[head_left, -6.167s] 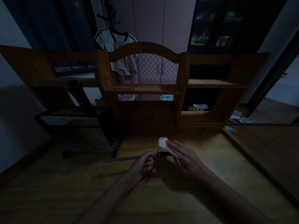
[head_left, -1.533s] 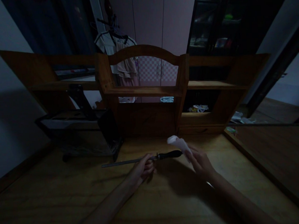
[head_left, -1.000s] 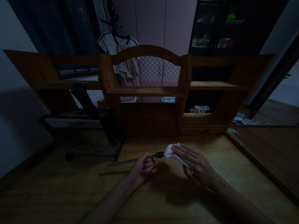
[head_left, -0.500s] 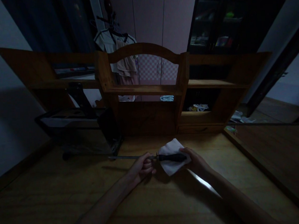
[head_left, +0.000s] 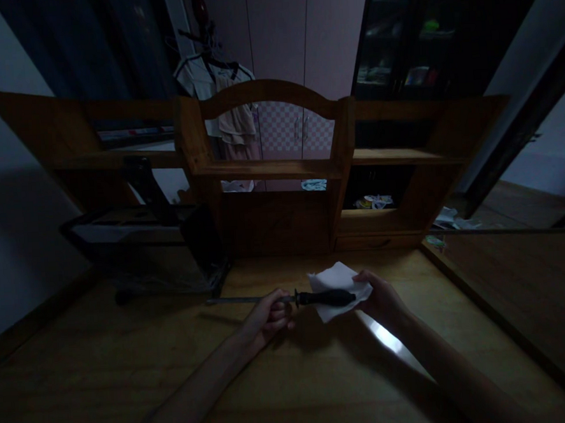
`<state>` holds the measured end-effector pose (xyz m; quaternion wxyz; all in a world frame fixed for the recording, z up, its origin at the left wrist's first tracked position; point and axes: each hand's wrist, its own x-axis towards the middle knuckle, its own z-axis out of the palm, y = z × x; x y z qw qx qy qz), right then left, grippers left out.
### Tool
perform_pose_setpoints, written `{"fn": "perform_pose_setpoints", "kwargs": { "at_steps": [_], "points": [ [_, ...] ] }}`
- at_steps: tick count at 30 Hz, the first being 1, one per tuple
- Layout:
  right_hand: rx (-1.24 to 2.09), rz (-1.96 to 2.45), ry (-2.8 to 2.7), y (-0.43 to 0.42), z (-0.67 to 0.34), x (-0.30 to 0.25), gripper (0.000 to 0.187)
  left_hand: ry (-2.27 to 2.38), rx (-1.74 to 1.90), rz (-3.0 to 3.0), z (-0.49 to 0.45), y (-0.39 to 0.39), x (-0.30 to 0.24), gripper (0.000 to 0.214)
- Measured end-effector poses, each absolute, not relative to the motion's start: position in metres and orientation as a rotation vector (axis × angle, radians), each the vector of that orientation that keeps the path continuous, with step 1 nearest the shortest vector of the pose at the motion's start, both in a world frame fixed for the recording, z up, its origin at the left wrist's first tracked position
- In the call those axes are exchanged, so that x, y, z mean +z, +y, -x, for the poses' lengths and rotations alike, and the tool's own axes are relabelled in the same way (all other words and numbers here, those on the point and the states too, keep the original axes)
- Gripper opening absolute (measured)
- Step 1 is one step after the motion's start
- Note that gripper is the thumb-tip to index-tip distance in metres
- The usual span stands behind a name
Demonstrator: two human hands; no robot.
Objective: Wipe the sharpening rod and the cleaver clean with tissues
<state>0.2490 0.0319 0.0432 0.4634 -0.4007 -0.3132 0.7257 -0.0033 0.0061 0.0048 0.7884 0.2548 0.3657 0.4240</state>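
Observation:
A long metal rod tool (head_left: 235,300) with a black handle (head_left: 326,297) is held level above the wooden desk (head_left: 292,364). My left hand (head_left: 268,316) is closed round the rod just left of the handle's guard. My right hand (head_left: 381,294) is closed on a white tissue (head_left: 337,278), which lies spread behind and under the black handle. The tool's thin tip points left.
A wooden shelf unit (head_left: 270,167) rises at the desk's back, with small items in its right cubby (head_left: 375,202). A black wire rack (head_left: 135,227) stands at the left. Clothes hang (head_left: 228,106) behind. A second wooden surface (head_left: 521,286) adjoins on the right.
My right hand lifted the bunched tissue off the handle, brought it back, then spread it flat behind the handle and slid right. My left hand kept its grip on the rod.

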Motion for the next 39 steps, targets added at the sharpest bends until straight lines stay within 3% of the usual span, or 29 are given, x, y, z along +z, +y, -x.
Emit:
{"fn": "perform_pose_setpoints", "kwargs": {
  "at_steps": [6,12,15,18,21,30,36,39],
  "points": [
    [1.803,0.877,-0.657,0.044,-0.272,0.053,0.014,0.728,0.956,-0.516,0.010,0.011,0.001,0.046],
    [1.019,0.962,-1.163,0.046,-0.291,0.052,0.014,0.636,0.993,-0.466,0.016,0.019,-0.007,0.047],
    [0.791,0.998,-1.588,0.032,-0.279,0.047,0.013,0.626,0.988,-0.488,0.011,0.017,-0.008,0.048],
    [0.452,0.905,-2.214,0.017,-0.254,0.042,0.046,0.711,0.954,-0.540,0.005,0.014,-0.009,0.049],
    [0.256,0.784,-2.479,0.009,-0.232,0.034,0.056,0.871,0.995,-0.577,0.000,0.013,-0.012,0.036],
    [0.242,0.728,-2.547,0.005,-0.218,0.019,0.063,0.856,1.043,-0.589,-0.003,0.017,-0.017,0.038],
    [0.242,0.701,-2.627,0.003,-0.216,0.031,0.065,0.783,1.024,-0.506,0.001,0.020,-0.023,0.028],
    [0.166,0.632,-2.696,0.005,-0.221,0.042,0.066,0.698,0.964,-0.441,0.006,0.022,-0.022,0.039]
  ]
}}
